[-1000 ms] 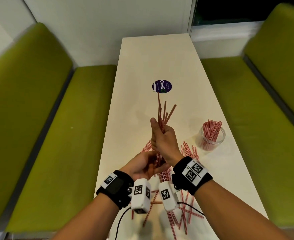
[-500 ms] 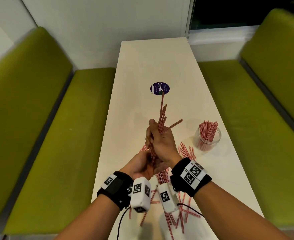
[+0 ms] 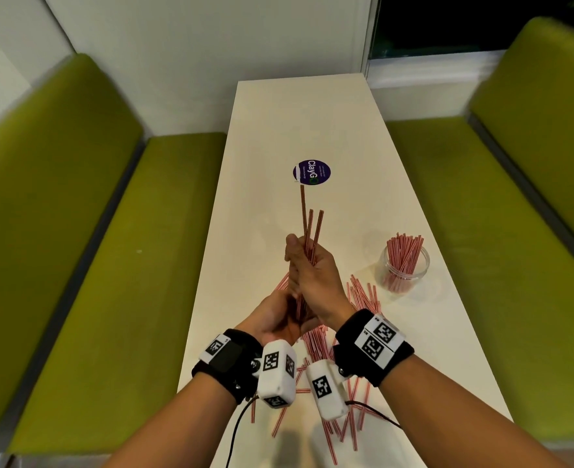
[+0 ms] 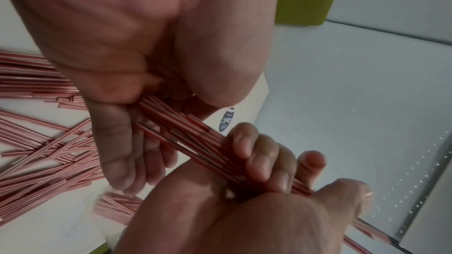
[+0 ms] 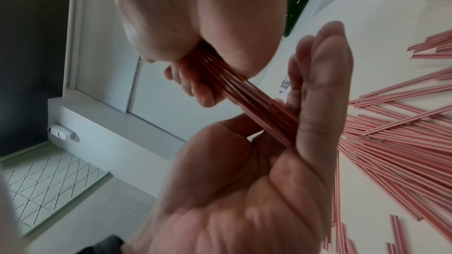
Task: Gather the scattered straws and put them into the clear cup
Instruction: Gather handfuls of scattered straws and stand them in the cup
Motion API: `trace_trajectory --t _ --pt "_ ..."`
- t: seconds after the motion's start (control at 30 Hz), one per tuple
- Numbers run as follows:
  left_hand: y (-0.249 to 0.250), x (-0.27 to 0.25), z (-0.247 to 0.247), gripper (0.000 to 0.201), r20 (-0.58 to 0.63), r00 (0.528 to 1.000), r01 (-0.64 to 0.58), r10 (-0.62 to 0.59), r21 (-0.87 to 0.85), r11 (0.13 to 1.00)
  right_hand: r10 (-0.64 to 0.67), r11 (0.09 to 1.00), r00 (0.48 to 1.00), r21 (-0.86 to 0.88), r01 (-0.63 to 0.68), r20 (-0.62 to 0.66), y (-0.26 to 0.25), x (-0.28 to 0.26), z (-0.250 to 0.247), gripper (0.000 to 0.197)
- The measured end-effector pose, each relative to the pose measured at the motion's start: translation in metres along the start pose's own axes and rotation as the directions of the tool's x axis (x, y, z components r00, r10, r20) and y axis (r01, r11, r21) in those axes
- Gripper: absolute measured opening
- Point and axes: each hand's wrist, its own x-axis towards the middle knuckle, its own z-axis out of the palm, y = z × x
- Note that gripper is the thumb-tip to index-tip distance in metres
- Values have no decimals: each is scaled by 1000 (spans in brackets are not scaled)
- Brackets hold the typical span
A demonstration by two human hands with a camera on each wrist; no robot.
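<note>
A bundle of red-and-white striped straws (image 3: 307,231) stands nearly upright above the white table (image 3: 295,123). My right hand (image 3: 312,275) grips it around the middle, fingers curled round the straws (image 5: 244,92). Just below, my left hand (image 3: 275,315) is held with its fingers (image 5: 322,84) straight, and the bundle's lower ends (image 4: 186,136) butt against them. The clear cup (image 3: 425,265) stands to the right of my hands, holding several straws. Many loose straws (image 3: 363,295) lie scattered on the table under and around my wrists.
A round purple sticker (image 3: 311,172) lies on the table beyond the bundle. Green padded benches run along the left (image 3: 93,265) and right (image 3: 481,214) sides. The scattered straws (image 4: 49,152) reach the near table edge.
The held straws were splayed, one sticking out to the right; now they stand closer together and more upright. Both hands stay in about the same place.
</note>
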Motion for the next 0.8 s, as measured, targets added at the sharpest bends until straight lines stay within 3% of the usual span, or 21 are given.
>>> trace_trajectory --t 0.2,0.33,0.47,0.6,0.7,0.8 --pt "-2 -1 4 37 29 999 -27 26 8 1000 -31 996 999 -90 28 -35 -3 -4 -3 46" --pt "0 4 1 34 -34 999 -37 36 -30 999 -37 996 999 -88 34 -31 0 -6 -7 30" --pt "2 6 0 32 -36 998 -55 56 6 998 -34 992 999 -119 29 -42 9 -6 -8 53" --pt "5 5 -2 27 -30 990 -126 135 204 971 -16 988 998 -152 7 -57 9 -5 -10 53" --pt "21 0 -8 29 -55 931 -315 360 375 872 -1 986 1000 -166 1 -5 7 -7 -16 46" --pt "52 -19 -6 30 110 808 -578 579 335 744 13 982 999 -190 -3 51 8 -9 -22 48"
